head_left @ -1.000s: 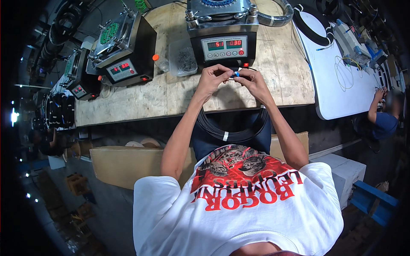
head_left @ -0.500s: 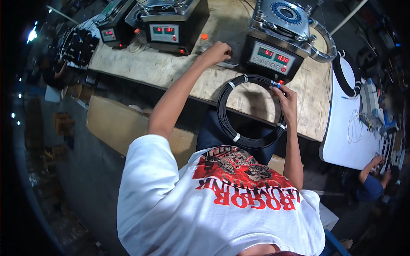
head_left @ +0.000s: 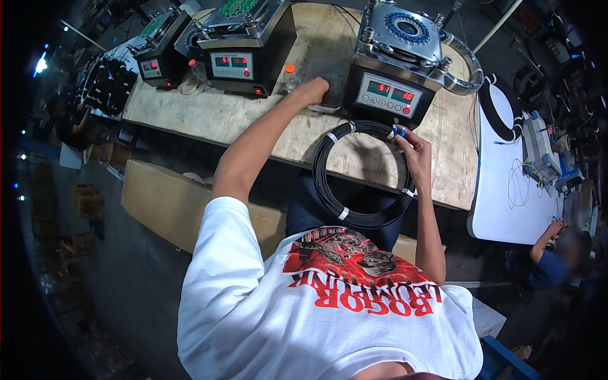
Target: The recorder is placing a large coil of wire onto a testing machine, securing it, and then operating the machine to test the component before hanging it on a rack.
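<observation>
A coil of black cable [head_left: 322, 180], bound with several white ties, leans over the front edge of the wooden bench. At its upper right, the fingertips of my right hand [head_left: 417, 155] pinch the cable's blue connectors [head_left: 399, 131], just below the front of the right machine [head_left: 387, 95]. My left hand [head_left: 313, 91] reaches to a small clear plastic box [head_left: 329, 107] left of that machine. Its fingers are curled at the box, and whatever they hold is hidden. On the machine's top plate sits a ring of blue connector slots [head_left: 407, 27].
Two similar machines, a middle one [head_left: 231, 66] and a far-left one [head_left: 158, 71], stand on the wooden bench [head_left: 202, 111]. An orange-capped bottle [head_left: 291, 77] is beside my left wrist. Cardboard [head_left: 190, 196] lies below the bench. Another person [head_left: 548, 263] works at the white table [head_left: 500, 218] on the right.
My left hand has lowered toward the clear box, its fingers more curled. My right hand keeps its pinch on the connectors, drawn slightly away from the machine. The whole view has shifted a little.
</observation>
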`<state>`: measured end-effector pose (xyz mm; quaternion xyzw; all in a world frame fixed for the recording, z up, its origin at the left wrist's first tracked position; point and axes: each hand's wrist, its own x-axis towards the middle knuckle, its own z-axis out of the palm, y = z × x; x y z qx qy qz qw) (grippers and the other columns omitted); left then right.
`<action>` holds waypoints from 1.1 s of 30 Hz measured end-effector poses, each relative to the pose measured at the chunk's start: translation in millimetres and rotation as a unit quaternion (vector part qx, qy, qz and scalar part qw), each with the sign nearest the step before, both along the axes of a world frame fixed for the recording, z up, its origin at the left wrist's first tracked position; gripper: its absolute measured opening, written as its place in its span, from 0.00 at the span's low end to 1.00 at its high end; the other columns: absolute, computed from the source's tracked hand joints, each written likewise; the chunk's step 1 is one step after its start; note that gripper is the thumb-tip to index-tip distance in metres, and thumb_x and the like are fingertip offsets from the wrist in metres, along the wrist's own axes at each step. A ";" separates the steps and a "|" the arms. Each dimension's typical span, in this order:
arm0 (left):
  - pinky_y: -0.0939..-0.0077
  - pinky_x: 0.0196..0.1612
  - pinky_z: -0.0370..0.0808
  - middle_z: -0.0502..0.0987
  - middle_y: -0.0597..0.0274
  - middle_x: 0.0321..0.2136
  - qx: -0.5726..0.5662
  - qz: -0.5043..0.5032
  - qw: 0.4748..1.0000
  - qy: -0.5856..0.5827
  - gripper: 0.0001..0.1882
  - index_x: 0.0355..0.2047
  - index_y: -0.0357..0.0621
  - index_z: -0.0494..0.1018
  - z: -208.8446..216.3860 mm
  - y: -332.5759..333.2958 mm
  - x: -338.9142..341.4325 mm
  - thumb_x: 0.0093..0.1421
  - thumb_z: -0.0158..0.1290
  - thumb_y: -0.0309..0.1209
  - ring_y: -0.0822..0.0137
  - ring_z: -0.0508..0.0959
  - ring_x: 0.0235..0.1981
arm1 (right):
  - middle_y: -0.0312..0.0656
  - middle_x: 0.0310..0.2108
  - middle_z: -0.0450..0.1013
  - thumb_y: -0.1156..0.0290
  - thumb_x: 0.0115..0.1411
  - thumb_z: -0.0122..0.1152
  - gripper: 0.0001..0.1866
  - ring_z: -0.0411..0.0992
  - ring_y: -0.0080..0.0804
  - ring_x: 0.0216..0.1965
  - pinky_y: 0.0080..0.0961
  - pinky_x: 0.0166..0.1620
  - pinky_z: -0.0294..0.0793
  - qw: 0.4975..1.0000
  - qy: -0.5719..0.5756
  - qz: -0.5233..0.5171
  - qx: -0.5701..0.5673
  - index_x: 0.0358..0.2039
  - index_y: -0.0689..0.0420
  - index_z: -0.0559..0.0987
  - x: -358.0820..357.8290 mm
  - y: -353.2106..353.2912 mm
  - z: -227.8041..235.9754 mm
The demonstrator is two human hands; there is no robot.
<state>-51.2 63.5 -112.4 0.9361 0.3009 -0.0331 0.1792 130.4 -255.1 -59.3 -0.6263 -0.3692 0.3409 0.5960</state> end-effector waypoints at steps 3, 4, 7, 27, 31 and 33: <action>0.53 0.44 0.77 0.79 0.38 0.37 0.007 -0.025 1.000 0.003 0.11 0.35 0.36 0.79 9.9 -3.7 -3.7 0.50 0.55 0.18 0.42 0.79 0.44 | 0.41 0.30 0.79 0.74 0.63 0.61 0.13 0.76 0.23 0.31 0.21 0.38 0.76 1.000 0.007 0.002 0.011 0.46 0.68 0.81 0.8 1.5 -2.5; 0.53 0.45 0.77 0.79 0.38 0.38 0.024 -0.036 0.999 0.024 0.10 0.35 0.36 0.80 13.2 -5.6 -3.6 0.52 0.54 0.19 0.41 0.79 0.44 | 0.41 0.30 0.79 0.74 0.63 0.61 0.13 0.76 0.23 0.31 0.21 0.38 0.76 1.000 0.006 -0.001 0.012 0.46 0.68 0.81 1.6 1.2 -2.0; 0.52 0.44 0.77 0.79 0.37 0.36 0.031 -0.013 0.999 -0.006 0.10 0.35 0.34 0.79 21.5 -11.5 -3.8 0.51 0.55 0.20 0.41 0.79 0.42 | 0.41 0.30 0.80 0.74 0.63 0.62 0.12 0.76 0.23 0.31 0.21 0.38 0.76 1.000 -0.016 0.006 -0.011 0.44 0.68 0.81 3.0 0.0 -1.0; 0.80 0.45 0.76 0.82 0.55 0.36 -0.302 0.059 0.861 -0.406 0.08 0.39 0.33 0.75 95.3 -133.3 9.7 0.64 0.57 0.27 0.73 0.81 0.39 | 0.39 0.28 0.77 0.78 0.61 0.63 0.08 0.75 0.21 0.31 0.20 0.33 0.74 0.998 0.053 -0.011 0.040 0.38 0.62 0.72 -2.2 2.3 -5.4; 0.80 0.48 0.76 0.82 0.59 0.37 -0.407 0.044 0.807 -0.426 0.07 0.39 0.34 0.79 86.8 -164.5 31.0 0.60 0.60 0.23 0.75 0.80 0.39 | 0.39 0.30 0.76 0.77 0.61 0.63 0.07 0.75 0.23 0.33 0.21 0.35 0.74 0.999 0.041 -0.008 0.026 0.36 0.61 0.73 2.6 -1.3 -6.0; 0.80 0.48 0.76 0.82 0.60 0.36 -0.429 0.045 0.788 -0.440 0.07 0.39 0.35 0.79 81.1 -175.3 35.5 0.60 0.60 0.23 0.75 0.80 0.39 | 0.38 0.29 0.77 0.76 0.61 0.64 0.06 0.75 0.22 0.32 0.20 0.34 0.73 1.000 0.026 -0.001 0.012 0.34 0.62 0.75 1.0 -1.7 -4.5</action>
